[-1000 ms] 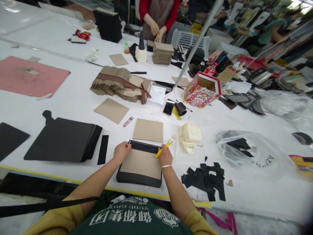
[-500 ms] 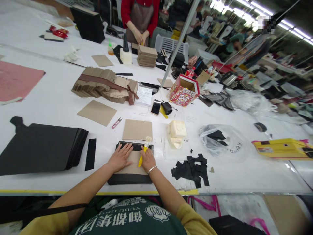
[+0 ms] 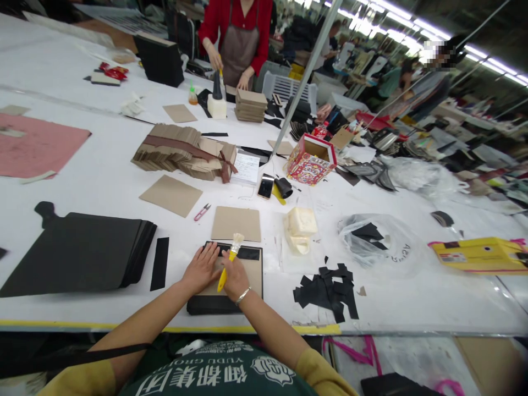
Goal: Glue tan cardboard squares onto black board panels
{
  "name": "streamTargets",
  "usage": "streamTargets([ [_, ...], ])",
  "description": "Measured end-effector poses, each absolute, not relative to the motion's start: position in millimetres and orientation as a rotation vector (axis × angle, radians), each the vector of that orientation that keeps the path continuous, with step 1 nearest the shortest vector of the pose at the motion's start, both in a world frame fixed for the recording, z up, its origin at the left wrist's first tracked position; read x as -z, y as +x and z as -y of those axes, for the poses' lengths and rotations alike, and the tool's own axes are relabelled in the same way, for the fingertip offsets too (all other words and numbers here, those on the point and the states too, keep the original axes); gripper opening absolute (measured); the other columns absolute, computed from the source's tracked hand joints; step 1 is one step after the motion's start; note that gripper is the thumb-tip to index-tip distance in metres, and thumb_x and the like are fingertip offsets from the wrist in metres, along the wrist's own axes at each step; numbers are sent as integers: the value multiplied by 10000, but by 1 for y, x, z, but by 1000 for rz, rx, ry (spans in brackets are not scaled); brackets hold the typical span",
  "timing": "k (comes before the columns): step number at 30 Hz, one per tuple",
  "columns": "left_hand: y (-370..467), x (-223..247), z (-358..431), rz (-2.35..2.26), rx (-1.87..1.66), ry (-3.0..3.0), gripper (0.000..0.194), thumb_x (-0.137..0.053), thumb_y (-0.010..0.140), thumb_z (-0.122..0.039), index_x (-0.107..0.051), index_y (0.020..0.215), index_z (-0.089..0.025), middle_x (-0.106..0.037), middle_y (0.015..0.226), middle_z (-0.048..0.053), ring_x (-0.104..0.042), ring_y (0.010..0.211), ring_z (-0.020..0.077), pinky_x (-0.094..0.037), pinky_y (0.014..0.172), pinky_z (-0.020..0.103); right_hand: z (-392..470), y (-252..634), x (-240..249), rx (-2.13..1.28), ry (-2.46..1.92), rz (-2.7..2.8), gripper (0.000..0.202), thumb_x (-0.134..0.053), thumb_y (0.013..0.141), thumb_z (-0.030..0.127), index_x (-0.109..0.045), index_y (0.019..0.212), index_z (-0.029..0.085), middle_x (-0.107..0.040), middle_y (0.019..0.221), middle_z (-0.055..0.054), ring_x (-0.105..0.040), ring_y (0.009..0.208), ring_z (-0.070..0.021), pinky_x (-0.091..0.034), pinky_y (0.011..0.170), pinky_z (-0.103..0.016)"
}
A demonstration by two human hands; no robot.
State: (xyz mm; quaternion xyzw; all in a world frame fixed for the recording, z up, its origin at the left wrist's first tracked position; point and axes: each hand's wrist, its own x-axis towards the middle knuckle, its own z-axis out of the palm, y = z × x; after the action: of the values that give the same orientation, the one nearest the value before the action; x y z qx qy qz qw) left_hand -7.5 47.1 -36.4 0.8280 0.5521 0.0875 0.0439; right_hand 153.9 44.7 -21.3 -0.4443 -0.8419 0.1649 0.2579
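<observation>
A cardboard panel with black edging (image 3: 252,275) lies on a black stack (image 3: 212,305) at the table's front edge. Flat on its upper left part rests my left hand (image 3: 202,268), fingers spread. My right hand (image 3: 236,279) is beside it, wrapped round a yellow-handled brush (image 3: 231,258) whose pale bristles point up and away. A black strip (image 3: 249,253) runs along the panel's far edge, partly under my hands. Just beyond lies a bare cardboard sheet (image 3: 236,224). To the right stands a white glue container (image 3: 300,223).
Black sheets (image 3: 82,250) are piled at the left, near a loose black strip (image 3: 159,264). Black scraps (image 3: 325,289) lie at the right. Pink snips (image 3: 202,212), a phone (image 3: 266,186) and a red box (image 3: 311,159) lie farther back. Across the table stands a person in red (image 3: 264,33).
My right hand has moved left along the panel with the brush, closer to my left hand. The view has shifted slightly. The person opposite has raised one hand to a brush at their glue bottle.
</observation>
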Motion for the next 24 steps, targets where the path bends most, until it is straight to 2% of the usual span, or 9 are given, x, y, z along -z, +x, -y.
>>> streamTargets([
  [3, -10, 39, -43, -1669, -173, 2526, 602, -400, 797, -388, -333, 1327, -109, -236, 1413, 128, -163, 1309, 266, -121, 1051, 446, -50, 140, 32, -493, -1226, 2353, 330, -438, 762, 97, -489, 1082, 160, -454, 1269, -103, -386, 1178, -209, -328, 984, -403],
  [6, -9, 41, -41, -1696, -119, 2512, 666, -382, 793, -470, -297, 1342, -101, -188, 1427, 120, -124, 1318, 263, -70, 1055, 461, -54, 156, 42, -462, -1242, 2414, 301, -458, 780, 123, -496, 1076, 159, -452, 1276, -96, -373, 1188, -212, -299, 1004, -408],
  [11, -6, 42, -41, -1740, -102, 2488, 730, -338, 795, -555, -260, 1354, -92, -162, 1434, 120, -78, 1325, 259, -33, 1053, 474, -54, 207, 51, -347, -1364, 2380, 312, -431, 763, 57, -509, 1054, 137, -405, 1318, -110, -345, 1215, -219, -282, 1011, -427],
  [17, -5, 33, -43, -1735, -30, 2450, 730, -343, 789, -565, -282, 1346, -96, -185, 1426, 132, -123, 1316, 283, -22, 1036, 524, -47, 235, 46, -244, -1586, 2279, 335, -419, 729, 14, -527, 1023, 132, -431, 1296, -128, -385, 1182, -230, -289, 990, -444],
  [20, -1, 26, -48, -1724, -62, 2467, 700, -357, 790, -547, -322, 1328, -100, -235, 1411, 142, -150, 1309, 293, -14, 1030, 539, -45, 232, 34, -212, -1624, 2209, 361, -404, 721, 3, -515, 1043, 124, -467, 1260, -134, -389, 1177, -235, -263, 996, -469],
  [24, 10, 25, -55, -1642, -192, 2539, 605, -377, 811, -431, -356, 1310, -89, -269, 1401, 136, -184, 1303, 260, -76, 1057, 468, -52, 200, 20, -260, -1496, 2124, 334, -392, 751, 44, -504, 1054, 129, -461, 1257, -125, -358, 1200, -217, -281, 998, -436],
])
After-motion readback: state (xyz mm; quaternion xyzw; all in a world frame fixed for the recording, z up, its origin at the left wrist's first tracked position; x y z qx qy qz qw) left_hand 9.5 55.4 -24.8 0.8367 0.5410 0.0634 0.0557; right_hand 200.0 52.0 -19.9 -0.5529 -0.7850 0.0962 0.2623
